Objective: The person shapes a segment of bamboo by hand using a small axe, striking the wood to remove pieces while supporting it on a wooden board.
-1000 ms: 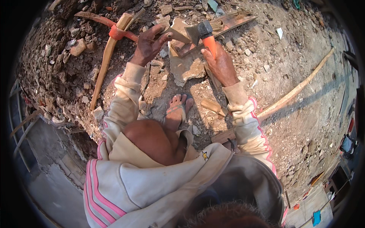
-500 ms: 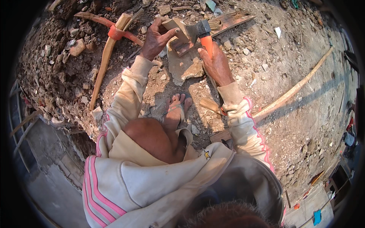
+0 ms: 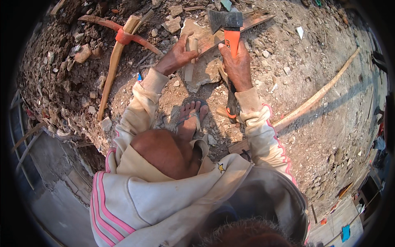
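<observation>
Your two grips, each occupied. Your left grip [image 3: 179,55] is clamped on one short piece of wood [image 3: 189,72], thumb and fingers at its upper part, its lower end over a broken slab [image 3: 206,76]. Your right grip [image 3: 238,68] is wrapped around the orange handle of one hatchet [image 3: 232,41] — dark head away from you, cutting edge toward your left, black handle end toward you. Behind the hatchet head lies one plank [image 3: 257,22]; whether the two touch cannot be told. On the ground: one red-headed pickaxe [image 3: 124,36] to your left, one long pole [image 3: 325,96] to your right, and one sandalled foot [image 3: 189,121] visible between your forearms.
</observation>
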Motion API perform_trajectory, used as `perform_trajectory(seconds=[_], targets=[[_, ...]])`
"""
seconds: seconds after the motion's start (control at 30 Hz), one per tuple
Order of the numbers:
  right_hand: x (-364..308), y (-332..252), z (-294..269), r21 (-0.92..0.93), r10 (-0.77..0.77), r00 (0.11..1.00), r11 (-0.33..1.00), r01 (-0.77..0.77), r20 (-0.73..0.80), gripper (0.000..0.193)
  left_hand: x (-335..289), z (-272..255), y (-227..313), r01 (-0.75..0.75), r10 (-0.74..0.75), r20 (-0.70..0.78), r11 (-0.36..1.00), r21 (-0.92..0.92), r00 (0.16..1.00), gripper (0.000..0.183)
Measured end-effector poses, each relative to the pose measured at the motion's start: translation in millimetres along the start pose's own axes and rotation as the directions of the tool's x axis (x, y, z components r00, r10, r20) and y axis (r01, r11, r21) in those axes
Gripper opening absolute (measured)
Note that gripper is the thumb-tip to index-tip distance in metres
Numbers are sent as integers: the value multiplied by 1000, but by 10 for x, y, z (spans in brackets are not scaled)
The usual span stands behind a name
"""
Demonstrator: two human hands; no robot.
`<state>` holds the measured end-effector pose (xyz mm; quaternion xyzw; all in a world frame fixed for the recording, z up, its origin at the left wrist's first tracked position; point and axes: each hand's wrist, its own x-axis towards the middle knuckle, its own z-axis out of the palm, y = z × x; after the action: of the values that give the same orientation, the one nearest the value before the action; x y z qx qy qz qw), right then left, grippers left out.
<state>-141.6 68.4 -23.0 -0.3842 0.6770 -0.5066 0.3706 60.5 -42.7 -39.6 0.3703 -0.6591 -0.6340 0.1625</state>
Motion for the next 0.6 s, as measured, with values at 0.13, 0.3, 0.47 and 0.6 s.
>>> perform_trajectory(seconds=[0.13,0.3,0.47,0.6], targets=[[-102,-69,101,8,-10,1000,1000,10,3,42,-70,-21,307,22,-7,110,990,-139,994,87],[-30,-89,213,312,40,990,947,-80,132,38,-245,97,417,105,-67,227,981,-160,972,86],[-53,-27,106,387,138,973,900,-202,185,36,-273,105,532,125,-90,213,980,-157,973,80],[2,0,63,412,139,976,890,-197,167,37,-348,-84,270,241,-184,276,952,-190,943,70]])
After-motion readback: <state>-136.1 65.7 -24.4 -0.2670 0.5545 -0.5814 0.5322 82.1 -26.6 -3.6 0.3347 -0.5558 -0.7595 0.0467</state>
